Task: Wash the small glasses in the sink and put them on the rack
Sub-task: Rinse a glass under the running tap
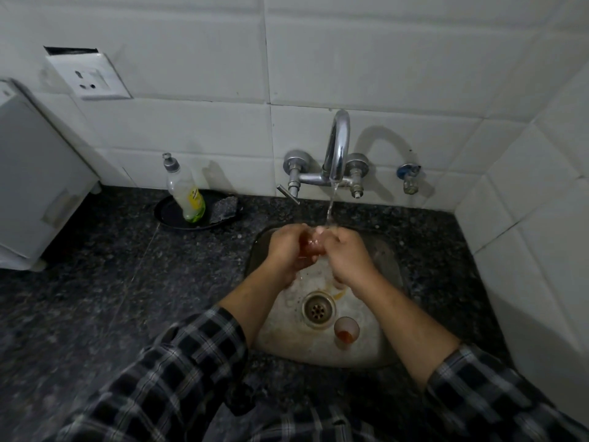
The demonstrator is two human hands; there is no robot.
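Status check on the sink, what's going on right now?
Left hand and right hand both on one small glass under running tap. Second glass, reddish residue, waits by drain. Nothing blocking.

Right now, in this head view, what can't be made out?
- Small clear glass under the running chrome tap: mostly covered by the left hand and right hand; its cleanliness is unclear.
- Drying rack: not in frame.
- Label on the clear soap bottle with green liquid: too small.
- Second small glass with reddish residue in the steel sink: base blurred.
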